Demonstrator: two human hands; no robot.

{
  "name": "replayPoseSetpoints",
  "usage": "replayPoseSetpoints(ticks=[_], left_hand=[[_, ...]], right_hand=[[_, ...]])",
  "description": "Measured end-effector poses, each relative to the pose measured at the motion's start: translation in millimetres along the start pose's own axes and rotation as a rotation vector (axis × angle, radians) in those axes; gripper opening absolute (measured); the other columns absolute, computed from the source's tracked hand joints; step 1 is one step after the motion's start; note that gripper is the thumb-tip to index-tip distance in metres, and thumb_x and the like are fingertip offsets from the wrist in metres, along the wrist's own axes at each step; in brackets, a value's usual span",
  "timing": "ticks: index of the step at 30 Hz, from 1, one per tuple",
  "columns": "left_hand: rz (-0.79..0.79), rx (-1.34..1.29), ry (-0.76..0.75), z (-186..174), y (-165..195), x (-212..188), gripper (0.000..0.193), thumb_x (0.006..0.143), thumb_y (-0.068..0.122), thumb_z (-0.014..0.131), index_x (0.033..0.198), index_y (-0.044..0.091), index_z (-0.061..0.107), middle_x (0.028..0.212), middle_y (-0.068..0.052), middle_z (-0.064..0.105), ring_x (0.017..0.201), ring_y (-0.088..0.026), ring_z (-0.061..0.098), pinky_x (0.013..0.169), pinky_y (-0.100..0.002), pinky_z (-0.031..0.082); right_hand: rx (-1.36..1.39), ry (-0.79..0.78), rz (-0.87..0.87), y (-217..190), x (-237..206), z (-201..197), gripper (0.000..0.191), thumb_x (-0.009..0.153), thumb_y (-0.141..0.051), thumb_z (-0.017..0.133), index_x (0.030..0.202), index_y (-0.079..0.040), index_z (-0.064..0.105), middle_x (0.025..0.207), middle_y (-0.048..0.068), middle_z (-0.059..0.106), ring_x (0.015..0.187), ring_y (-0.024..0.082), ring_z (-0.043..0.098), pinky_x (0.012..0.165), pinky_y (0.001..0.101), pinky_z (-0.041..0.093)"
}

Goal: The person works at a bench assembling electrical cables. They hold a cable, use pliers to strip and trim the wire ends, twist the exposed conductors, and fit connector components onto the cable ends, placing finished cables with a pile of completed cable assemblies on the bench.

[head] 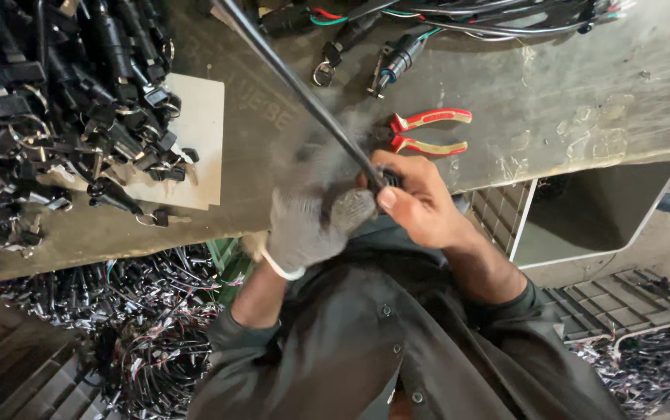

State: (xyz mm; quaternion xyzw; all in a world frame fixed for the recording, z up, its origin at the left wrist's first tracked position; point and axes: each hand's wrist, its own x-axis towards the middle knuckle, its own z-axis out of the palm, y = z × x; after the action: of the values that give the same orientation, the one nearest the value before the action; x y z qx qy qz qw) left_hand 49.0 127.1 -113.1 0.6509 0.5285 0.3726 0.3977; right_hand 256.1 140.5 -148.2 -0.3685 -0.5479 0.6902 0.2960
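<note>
Beside both hands gripping a black cable (304, 89), red-handled pliers (426, 132) lie.

We cannot see what sits at the near end of the black cable (296, 82): the left hand (311, 222), in a grey glove, and the bare right hand (420, 202) close over it, and motion blurs the glove. The cable's far end runs off the frame at twelve o'clock. The pliers (424, 132) show their red handles, but their nose is smeared behind the blur. At nine o'clock the heap of black connectors (47, 101) is cut by the edge.
</note>
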Motion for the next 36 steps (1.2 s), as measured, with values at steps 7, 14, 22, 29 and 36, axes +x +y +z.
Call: replayPoseSetpoints(ticks=[7,14,22,29,36], left_hand=[[0.343,-0.174,-0.097,-5.2,-17.0,7.1,0.036,0.107,0.027,0.069,0.141,0.015,0.062,0.147,-0.006,0.061,0.139,-0.03,0.056,0.118,-0.041,0.04],[0.289,-0.46,-0.251,-15.6,-10.8,5.0,0.033,0.082,0.022,0.081,0.112,0.009,0.075,0.121,-0.006,0.073,0.126,-0.03,0.059,0.114,-0.044,0.041],[0.066,-0.544,-0.017,9.3,-15.6,-3.3,0.022,0.1,0.015,0.073,0.118,0.004,0.07,0.116,-0.009,0.071,0.114,-0.029,0.059,0.103,-0.04,0.048],[-0.023,-0.459,0.214,22.1,-32.7,-13.1,0.027,0.112,0.018,0.056,0.134,0.002,0.057,0.121,-0.011,0.065,0.111,-0.021,0.061,0.101,-0.032,0.049],[-0.209,-0.822,0.211,18.3,-16.2,-13.1,0.025,0.107,0.008,0.056,0.131,0.001,0.055,0.111,-0.004,0.063,0.09,-0.01,0.055,0.08,-0.023,0.045]], right_hand=[[-0.051,-0.032,-0.102,-9.7,13.5,2.5,0.038,0.1,-0.02,0.055,0.127,0.005,0.064,0.104,0.006,0.068,0.093,0.012,0.057,0.085,0.028,0.05],[0.236,-0.486,-0.072,13.5,2.6,-6.4,0.055,0.099,-0.027,0.062,0.143,0.005,0.05,0.121,0.009,0.069,0.107,0.011,0.062,0.094,0.0308,0.053],[0.155,0.142,-0.125,44.2,-4.1,14.9,0.06,0.104,-0.047,0.067,0.138,-0.001,0.051,0.124,0.001,0.052,0.107,0.013,0.049,0.095,0.0279,0.041],[-0.676,0.323,-0.468,-28.7,18.8,4.3,0.072,0.092,-0.061,0.069,0.13,-0.004,0.047,0.126,0.007,0.052,0.116,0.025,0.05,0.103,0.0433,0.035],[-1.396,0.257,-0.302,-16.0,9.1,-40.7,0.058,0.093,-0.055,0.081,0.126,-0.011,0.063,0.123,0.01,0.06,0.114,0.033,0.055,0.103,0.0475,0.032]])
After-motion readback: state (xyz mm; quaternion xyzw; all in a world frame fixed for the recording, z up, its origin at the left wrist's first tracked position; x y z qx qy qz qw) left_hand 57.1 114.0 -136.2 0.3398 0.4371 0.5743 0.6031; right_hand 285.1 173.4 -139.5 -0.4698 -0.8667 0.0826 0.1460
